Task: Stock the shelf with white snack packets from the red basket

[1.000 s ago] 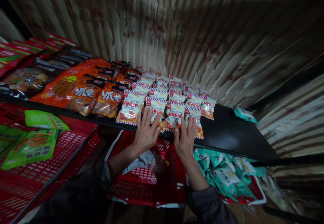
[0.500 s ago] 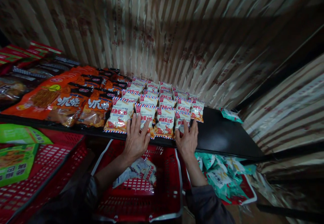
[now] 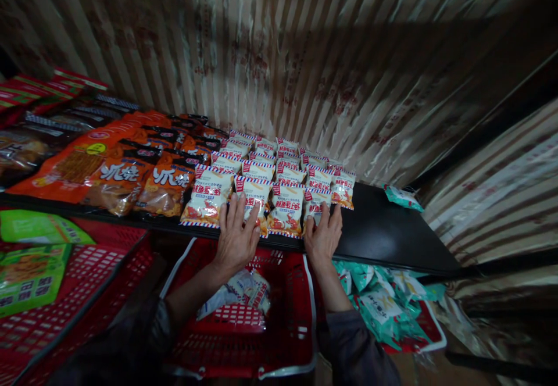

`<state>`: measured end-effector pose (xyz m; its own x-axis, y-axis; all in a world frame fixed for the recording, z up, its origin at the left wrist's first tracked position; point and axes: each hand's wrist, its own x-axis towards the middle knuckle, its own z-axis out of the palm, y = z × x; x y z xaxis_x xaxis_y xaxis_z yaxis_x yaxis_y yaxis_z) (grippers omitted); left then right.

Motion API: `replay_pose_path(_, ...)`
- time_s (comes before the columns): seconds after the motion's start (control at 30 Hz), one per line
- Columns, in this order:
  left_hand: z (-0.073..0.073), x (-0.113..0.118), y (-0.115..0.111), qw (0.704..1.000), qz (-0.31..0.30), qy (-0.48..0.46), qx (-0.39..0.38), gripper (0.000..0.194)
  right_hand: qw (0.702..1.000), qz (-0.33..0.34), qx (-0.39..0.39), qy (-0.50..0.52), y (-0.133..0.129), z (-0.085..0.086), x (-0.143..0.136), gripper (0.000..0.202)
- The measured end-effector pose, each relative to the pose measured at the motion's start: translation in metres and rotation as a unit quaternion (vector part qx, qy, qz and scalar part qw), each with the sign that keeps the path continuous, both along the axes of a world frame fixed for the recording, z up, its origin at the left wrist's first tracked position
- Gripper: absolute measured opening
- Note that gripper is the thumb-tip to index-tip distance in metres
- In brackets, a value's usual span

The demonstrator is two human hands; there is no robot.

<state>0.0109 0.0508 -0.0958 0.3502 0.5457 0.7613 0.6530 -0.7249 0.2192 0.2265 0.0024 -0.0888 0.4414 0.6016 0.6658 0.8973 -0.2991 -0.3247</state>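
Observation:
Several small white snack bags (image 3: 285,210) with red lettering and striped edges stand in rows on the black shelf (image 3: 383,229). My left hand (image 3: 238,238) lies with fingers stretched against the lower part of a front-row snack bag (image 3: 257,191). At the right end of that row, my right hand (image 3: 323,235) rests its fingertips on another snack bag (image 3: 317,200), partly covering it. The fingers of both hands are apart and wrapped round nothing. Below my hands, a red basket (image 3: 279,345) holds a few white packets (image 3: 238,290).
Orange snack bags (image 3: 168,182) and dark packages (image 3: 21,142) fill the shelf's left part. A teal packet (image 3: 401,197) lies at its right end. Below stand a left red basket (image 3: 87,275) with green bags (image 3: 35,278) and a right basket of teal packets (image 3: 383,310). Striped sheeting (image 3: 261,54) hangs behind.
The view has shifted slightly. Both hands stay at the front row of white snack bags, almost unmoved; the right hand's fingers look a little lower on its bag.

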Motion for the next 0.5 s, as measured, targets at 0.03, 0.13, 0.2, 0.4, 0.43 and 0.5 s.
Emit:
replay_pose_path(0.03, 0.000, 0.000, 0.000, 1.000, 0.000, 0.002, -0.004, 0.069, 1.000, 0.003, 0.002, 0.001, 0.001, -0.001, 0.001, 0.055)
replay_pose_path(0.13, 0.001, 0.000, -0.001, 1.000, 0.000, 0.006, -0.009, 0.071, 0.999, 0.023, 0.022, -0.001, 0.000, -0.001, 0.003, 0.058)
replay_pose_path(0.2, 0.002, 0.000, -0.003, 1.000, -0.003, 0.005, -0.005, 0.072, 0.998, 0.048, 0.045, -0.004, -0.007, 0.005, 0.000, 0.061)
replay_pose_path(0.4, 0.004, -0.004, -0.022, 0.996, -0.085, -0.004, 0.031, 0.066, 0.973, 0.224, 0.052, -0.015, -0.067, 0.011, -0.046, 0.061)
replay_pose_path(0.43, 0.004, -0.006, -0.029, 0.993, -0.113, -0.003, 0.034, 0.061, 0.966, 0.257, 0.034, -0.010, -0.078, 0.006, -0.055, 0.060)
replay_pose_path(0.5, 0.002, -0.009, -0.044, 0.985, -0.172, 0.004, 0.025, 0.051, 0.950, 0.312, 0.000, 0.009, -0.097, -0.010, -0.068, 0.057)
